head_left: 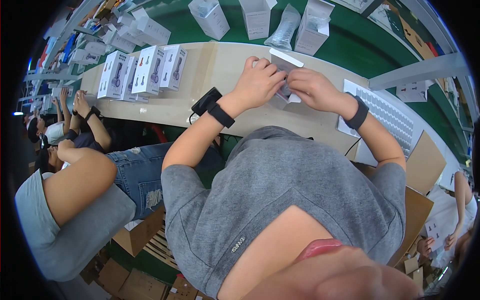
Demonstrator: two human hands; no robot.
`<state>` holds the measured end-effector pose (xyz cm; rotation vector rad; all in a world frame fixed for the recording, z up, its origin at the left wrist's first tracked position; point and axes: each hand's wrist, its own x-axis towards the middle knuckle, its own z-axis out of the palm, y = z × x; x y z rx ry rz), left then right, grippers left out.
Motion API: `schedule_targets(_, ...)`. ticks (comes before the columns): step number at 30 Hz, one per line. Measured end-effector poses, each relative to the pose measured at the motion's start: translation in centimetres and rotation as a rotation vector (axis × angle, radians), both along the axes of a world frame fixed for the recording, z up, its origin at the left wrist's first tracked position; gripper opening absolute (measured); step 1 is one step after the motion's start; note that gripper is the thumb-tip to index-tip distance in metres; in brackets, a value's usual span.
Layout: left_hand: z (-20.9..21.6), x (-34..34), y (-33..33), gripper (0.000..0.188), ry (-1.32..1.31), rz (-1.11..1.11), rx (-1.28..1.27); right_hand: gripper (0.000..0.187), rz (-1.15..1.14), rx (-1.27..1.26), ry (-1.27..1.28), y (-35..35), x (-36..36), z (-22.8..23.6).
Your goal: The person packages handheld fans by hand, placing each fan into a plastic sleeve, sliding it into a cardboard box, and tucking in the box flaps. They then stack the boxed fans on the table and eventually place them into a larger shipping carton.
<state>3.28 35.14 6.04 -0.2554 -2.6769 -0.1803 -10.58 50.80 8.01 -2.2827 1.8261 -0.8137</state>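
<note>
In front of me on the table, an open white carton (pixel 286 59) stands between my hands with its flap raised at the far side. Clear plastic wrap (pixel 284 91) shows in its opening. My left hand (pixel 257 82) is closed at the carton's left edge, thumb and fingers bent toward the opening. From the other side, my right hand (pixel 315 89) has its fingers curled at the right edge and over the opening. The fingertips are partly hidden, so whether they also pinch the wrap is unclear. Both wrists wear black bands, and a small black device sits by the left one.
Printed white boxes (pixel 148 70) stand at the left of the table (pixel 200 107). Beyond it, several open white cartons (pixel 257 20) and a plastic-wrapped item (pixel 284 31) rest on a green surface. A sheet with grey rows (pixel 382 112) lies right. Another person (pixel 80 220) sits left.
</note>
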Motion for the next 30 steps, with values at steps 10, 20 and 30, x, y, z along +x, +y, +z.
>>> schedule_targets(10,2.0,1.2,-0.5,0.027,-0.164,0.065,-0.046,0.006,-0.221,0.139,-0.015,0.9,1.3,0.5)
schedule_targets(20,0.3,1.4,-0.9,0.014,-0.014,-0.066,0.183,0.014,-0.318,0.221,0.371,-1.7,1.9,0.6)
schedule_targets(30,1.5,-0.5,-0.2,0.011,0.004,-0.127,0.037,0.023,-0.300,0.256,0.213,-2.9,1.1,0.5)
